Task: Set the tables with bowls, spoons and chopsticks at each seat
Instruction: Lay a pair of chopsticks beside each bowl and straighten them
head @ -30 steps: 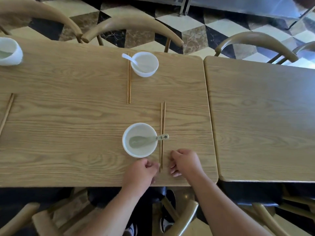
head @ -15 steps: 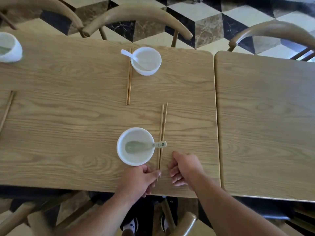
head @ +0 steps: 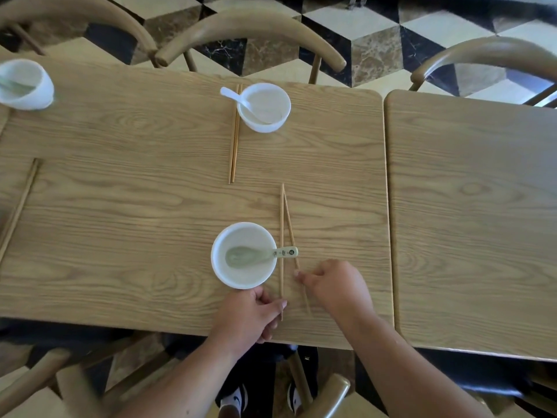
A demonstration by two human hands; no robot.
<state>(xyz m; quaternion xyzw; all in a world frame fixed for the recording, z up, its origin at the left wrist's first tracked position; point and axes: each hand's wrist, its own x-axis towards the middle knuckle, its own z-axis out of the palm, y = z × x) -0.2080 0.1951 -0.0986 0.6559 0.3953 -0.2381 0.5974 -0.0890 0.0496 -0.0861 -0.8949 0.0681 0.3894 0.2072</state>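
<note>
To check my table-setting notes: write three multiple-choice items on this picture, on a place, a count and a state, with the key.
1. Where do the near chopsticks lie relative to the near bowl?
A. Left of it
B. Right of it
C. Inside it

2. How many white bowls stand on the table?
A. One
B. Five
C. Three

3. How do the near chopsticks lie?
A. Splayed, meeting at the far tips
B. Crossed mid-length
C. Across the bowl

Key: 1 B, beside its right rim. 2 C, near, far bowl and far-left bowl. 3 A, near ends apart, at the left hand and the right hand.
</note>
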